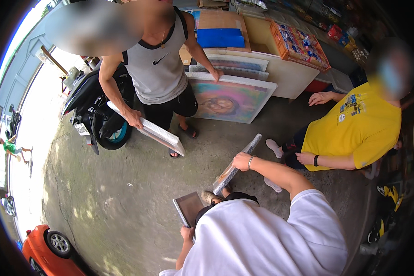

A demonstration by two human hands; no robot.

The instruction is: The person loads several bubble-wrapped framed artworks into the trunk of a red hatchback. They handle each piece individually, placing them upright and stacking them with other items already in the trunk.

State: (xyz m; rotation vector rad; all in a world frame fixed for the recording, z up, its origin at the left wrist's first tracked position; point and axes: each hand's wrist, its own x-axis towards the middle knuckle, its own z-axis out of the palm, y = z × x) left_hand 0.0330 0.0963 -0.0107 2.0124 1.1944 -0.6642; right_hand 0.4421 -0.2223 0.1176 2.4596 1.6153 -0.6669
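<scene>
The right hand [242, 161], a bracelet at its wrist, has its grip clenched on the upper end of a long wrapped panel [237, 166]. The panel is seen edge-on and slants down toward the concrete floor [124, 202], below and in front of the big portrait painting [230, 99]. The left hand [186, 232] is lower still and well to the near left of that painting. Its grip grasps the bottom corner of a small framed panel [189, 208] with a dark, glossy face, held tilted just beside a foot [210, 197]. The painting leans against a white desk [290, 76] that carries an orange tray of packets [300, 44]. Left of the painting a person in a grey sleeveless top [156, 69] rests one hand on its top edge and holds another wrapped panel [148, 130] in the other. Right of it sits a person in a yellow shirt [359, 129]. Far left of it stands a dark scooter [94, 110].
</scene>
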